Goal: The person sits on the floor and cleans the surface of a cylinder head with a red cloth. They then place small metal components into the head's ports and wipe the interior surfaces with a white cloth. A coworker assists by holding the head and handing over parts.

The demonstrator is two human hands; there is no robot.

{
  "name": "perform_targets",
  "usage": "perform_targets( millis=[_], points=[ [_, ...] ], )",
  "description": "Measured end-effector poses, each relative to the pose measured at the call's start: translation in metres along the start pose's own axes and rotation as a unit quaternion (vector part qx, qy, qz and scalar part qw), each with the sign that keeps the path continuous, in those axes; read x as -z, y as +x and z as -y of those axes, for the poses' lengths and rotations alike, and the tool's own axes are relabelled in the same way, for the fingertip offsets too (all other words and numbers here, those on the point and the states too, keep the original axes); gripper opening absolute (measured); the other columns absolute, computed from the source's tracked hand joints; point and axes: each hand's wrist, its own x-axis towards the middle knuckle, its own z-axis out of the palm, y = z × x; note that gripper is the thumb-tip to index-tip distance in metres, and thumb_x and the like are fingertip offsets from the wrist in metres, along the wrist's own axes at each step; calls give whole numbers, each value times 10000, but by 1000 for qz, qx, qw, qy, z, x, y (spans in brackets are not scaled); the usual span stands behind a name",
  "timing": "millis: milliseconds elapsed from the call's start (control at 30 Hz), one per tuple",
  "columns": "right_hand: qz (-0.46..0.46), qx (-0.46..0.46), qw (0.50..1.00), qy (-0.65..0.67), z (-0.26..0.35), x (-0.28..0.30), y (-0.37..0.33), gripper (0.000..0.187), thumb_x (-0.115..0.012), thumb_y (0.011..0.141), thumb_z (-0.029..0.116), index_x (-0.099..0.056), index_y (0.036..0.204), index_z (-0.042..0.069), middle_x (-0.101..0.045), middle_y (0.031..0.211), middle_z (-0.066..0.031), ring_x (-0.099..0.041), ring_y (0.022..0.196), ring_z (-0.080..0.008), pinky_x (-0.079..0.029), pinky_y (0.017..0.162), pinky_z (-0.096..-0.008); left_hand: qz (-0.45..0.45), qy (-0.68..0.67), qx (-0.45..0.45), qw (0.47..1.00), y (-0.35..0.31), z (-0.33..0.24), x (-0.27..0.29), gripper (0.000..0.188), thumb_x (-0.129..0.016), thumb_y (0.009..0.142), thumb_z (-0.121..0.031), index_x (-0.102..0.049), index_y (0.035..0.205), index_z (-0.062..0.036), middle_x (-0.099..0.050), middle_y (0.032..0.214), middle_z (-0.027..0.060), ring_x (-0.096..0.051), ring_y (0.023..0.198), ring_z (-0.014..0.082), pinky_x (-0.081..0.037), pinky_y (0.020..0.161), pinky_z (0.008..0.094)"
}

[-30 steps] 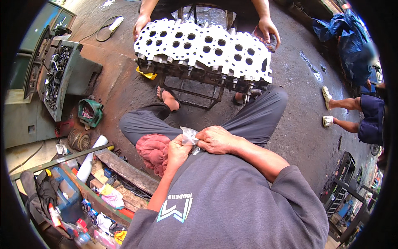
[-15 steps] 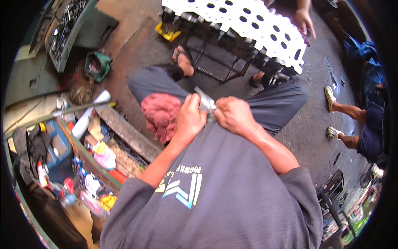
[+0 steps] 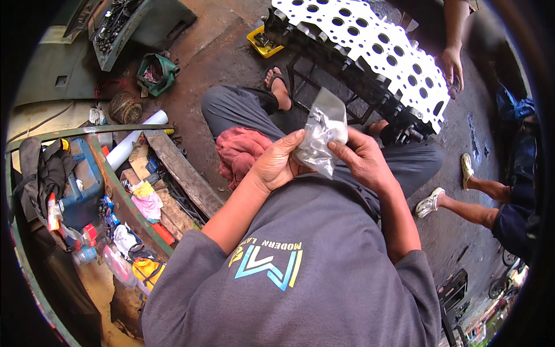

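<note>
Both my hands hold a small clear plastic bag [image 3: 321,134] with small metal parts inside, raised in front of my chest. My left hand [image 3: 276,163] grips its left lower edge, thumb on the front. My right hand [image 3: 363,159] pinches its right side. Under my left hand a red rag [image 3: 240,153] lies on my lap. A large white-faced engine cylinder head [image 3: 370,49] with many round holes rests on a metal stand beyond my knees.
Another person's hand [image 3: 452,66] rests at the cylinder head's far right end. A yellow tray [image 3: 261,43] of parts sits on the ground near my sandalled foot [image 3: 280,87]. A cluttered toolbox [image 3: 110,196] and white pipe [image 3: 136,139] lie left. Someone's legs [image 3: 462,199] are at right.
The view has swung left and tilted. My hands have lifted the plastic bag higher and spread it, so more of the bag shows between them.
</note>
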Motion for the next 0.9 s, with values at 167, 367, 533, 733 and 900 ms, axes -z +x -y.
perform_targets(
  millis=[167, 367, 533, 733, 900],
  points=[
    [-273, 174, 921, -218, 27, -1, -19, 290, -717, 854, 62, -648, 1134, 35, -542, 1197, -126, -559, 1132, -226, -490, 912, -331, -56, 14, -104, 993, 1, -6, -13, 297, -542, 1029, -287, -600, 1205, -55, -679, 1105, 62, -682, 1007, 180, -578, 913, 383],
    [-189, 209, 872, -399, 32, -18, -10, 160, -744, 804, 51, -737, 963, 64, -434, 1467, -181, -389, 1371, -330, -416, 1042, -446, -73, 74, -180, 978, 1, 7, -16, 293, -550, 1029, -288, -646, 1154, -41, -689, 1093, 42, -663, 974, 122, -560, 885, 305],
    [-120, 150, 973, -128, 12, -23, 1, 174, -687, 829, -6, -725, 996, 22, -569, 1307, -194, -568, 1212, -310, -447, 1008, -345, -143, 255, -229, 929, -2, 9, -12, 356, -508, 1053, -289, -645, 1174, 16, -682, 1059, 53, -618, 946, 100, -498, 860, 264],
    [-174, 141, 951, -216, -7, -9, -8, 161, -762, 756, 176, -754, 906, 117, -635, 936, -142, -588, 921, -341, -500, 794, -432, -166, 483, -201, 836, 11, 13, -17, 365, -483, 1052, -240, -634, 1106, 89, -677, 972, 85, -571, 905, 113, -475, 826, 289],
    [-169, 137, 948, -234, -6, -9, -16, 130, -741, 780, 202, -738, 878, 117, -626, 968, -97, -585, 943, -299, -518, 799, -402, -122, 433, -165, 878, 23, 12, -17, 340, -462, 1058, -205, -630, 1151, 77, -655, 1014, 34, -565, 885, 85, -466, 782, 251]
  ],
)
